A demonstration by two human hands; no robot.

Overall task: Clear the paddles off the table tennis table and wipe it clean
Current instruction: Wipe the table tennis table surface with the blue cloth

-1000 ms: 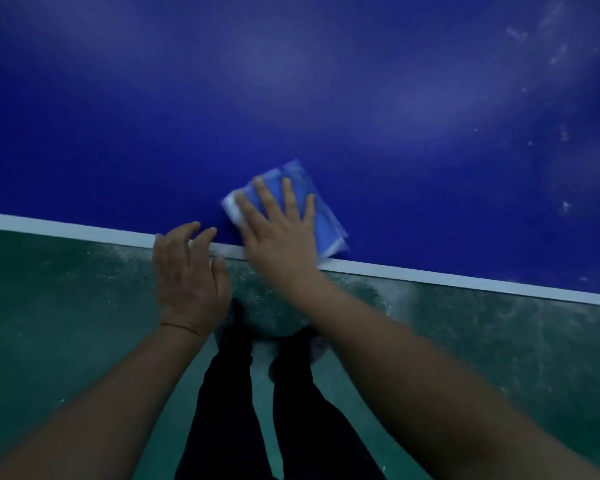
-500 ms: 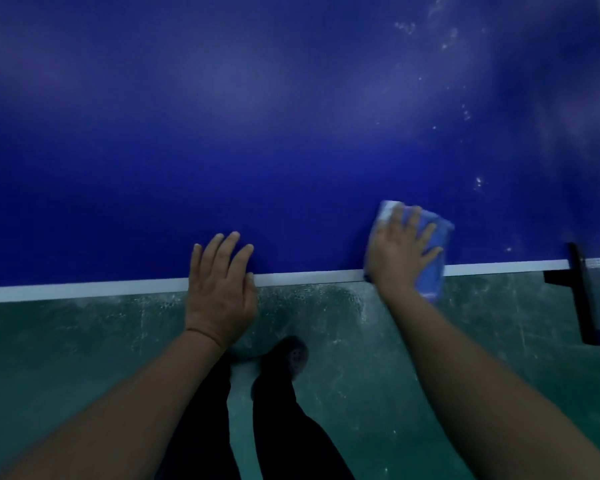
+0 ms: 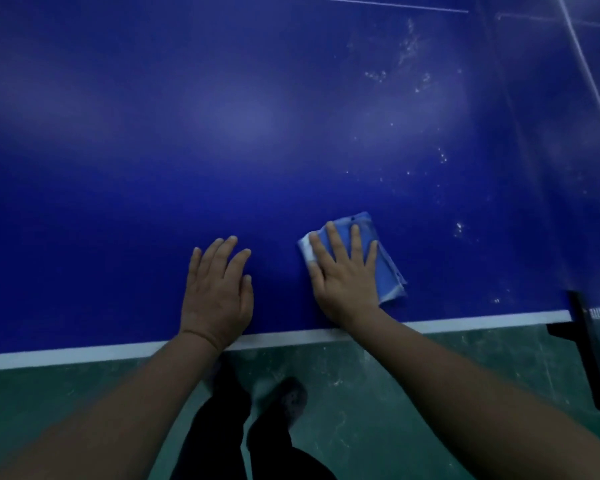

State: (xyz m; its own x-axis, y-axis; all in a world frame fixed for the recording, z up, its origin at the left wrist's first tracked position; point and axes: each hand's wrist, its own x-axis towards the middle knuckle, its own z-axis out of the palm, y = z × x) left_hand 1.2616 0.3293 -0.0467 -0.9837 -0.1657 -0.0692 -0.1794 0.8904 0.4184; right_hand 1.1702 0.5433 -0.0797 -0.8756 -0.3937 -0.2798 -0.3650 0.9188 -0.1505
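Right hand (image 3: 347, 282) flat, fingers straight, pressing blue cloth (image 3: 381, 261) near table (image 3: 222, 116) front edge; left hand (image 3: 217, 296) flat beside, grip released.

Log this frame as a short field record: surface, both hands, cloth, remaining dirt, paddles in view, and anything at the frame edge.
surface: blue table tennis table, white line along its near edge
left hand: left hand flat on the table, fingers straight, holding nothing
right hand: right hand pressing flat on the cloth, fingers spread
cloth: folded blue cloth lying on the table near the edge
dirt: white specks to the right, beyond the cloth
paddles: none in view
frame edge: black net post at right
floor: green floor, scuffed
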